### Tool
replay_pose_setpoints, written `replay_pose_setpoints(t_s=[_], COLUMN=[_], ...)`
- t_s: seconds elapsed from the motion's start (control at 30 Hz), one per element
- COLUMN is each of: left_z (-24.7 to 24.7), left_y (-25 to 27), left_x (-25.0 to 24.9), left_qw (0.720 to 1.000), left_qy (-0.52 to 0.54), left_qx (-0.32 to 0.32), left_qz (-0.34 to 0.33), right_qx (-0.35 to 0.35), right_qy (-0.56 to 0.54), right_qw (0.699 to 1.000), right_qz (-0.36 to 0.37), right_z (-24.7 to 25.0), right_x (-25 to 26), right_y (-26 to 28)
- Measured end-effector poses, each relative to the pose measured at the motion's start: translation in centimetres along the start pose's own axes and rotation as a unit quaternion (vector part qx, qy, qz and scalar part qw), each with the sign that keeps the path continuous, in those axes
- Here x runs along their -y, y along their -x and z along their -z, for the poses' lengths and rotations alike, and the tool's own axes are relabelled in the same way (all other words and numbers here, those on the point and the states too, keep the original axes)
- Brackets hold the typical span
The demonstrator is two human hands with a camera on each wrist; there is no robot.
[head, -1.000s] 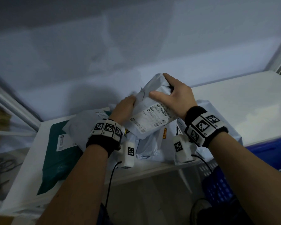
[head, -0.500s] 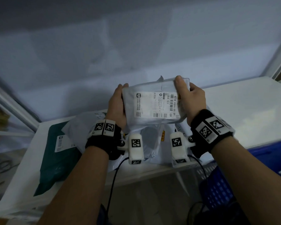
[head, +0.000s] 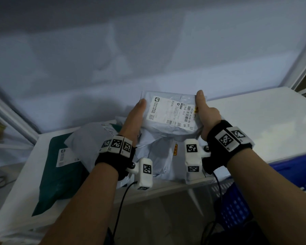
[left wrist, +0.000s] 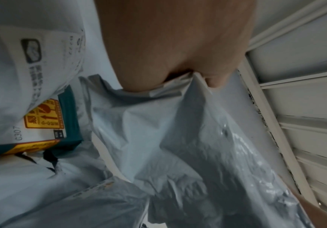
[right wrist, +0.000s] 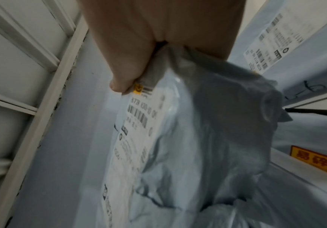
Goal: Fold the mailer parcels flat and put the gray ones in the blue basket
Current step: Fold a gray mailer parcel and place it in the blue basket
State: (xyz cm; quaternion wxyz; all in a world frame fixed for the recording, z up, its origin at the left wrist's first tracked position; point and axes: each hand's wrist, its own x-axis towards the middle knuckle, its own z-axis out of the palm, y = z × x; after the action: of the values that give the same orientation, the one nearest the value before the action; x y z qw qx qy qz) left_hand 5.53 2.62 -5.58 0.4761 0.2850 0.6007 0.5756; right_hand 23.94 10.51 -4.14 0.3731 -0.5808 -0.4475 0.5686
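On the white table (head: 254, 121) against the pale wall, a gray mailer (head: 168, 124) that was bunched a second ago is now squared, label up. The left hand (head: 133, 119) and right hand (head: 208, 115) clamp its side edges above the parcel pile; it looks ready for the blue basket (head: 240, 206), near right.

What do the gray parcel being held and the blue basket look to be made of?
Gray mailer parcel: thin plastic film, it seems; slightly glossy, sharply creased, with a white paper-like label stuck on. Blue basket: likely rigid moulded plastic, matte, with regular slotted walls.
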Motion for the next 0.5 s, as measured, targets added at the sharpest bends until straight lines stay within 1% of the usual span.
replay_pose_setpoints(t_s=[0.1,0.23,0.33,0.4,0.5], left_z=[0.3,0.8,1.0,0.8,0.4], left_y=[0.0,-0.2,0.2,0.3,0.4], left_x=[0.2,-0.1,-0.1,-0.2,-0.1], left_qw=[0.999,0.996,0.992,0.994,0.996], left_qy=[0.037,0.085,0.115,0.1,0.078], left_qx=[0.022,0.002,0.045,0.043,0.022], left_qz=[-0.011,-0.014,-0.006,-0.014,-0.043], right_qx=[-0.005,0.0,0.031,0.045,0.031], right_qy=[-0.022,-0.059,-0.075,-0.082,-0.067], right_qw=[1.0,0.997,0.994,0.992,0.995], right_qz=[-0.012,-0.042,-0.068,-0.079,-0.066], right_z=[-0.5,-1.3,-1.2,-1.1,-1.2], right_x=[-0.3,-0.3,-0.7,-1.1,-0.6], right_y=[-0.4,-0.3,-0.9,-1.4,-0.5])
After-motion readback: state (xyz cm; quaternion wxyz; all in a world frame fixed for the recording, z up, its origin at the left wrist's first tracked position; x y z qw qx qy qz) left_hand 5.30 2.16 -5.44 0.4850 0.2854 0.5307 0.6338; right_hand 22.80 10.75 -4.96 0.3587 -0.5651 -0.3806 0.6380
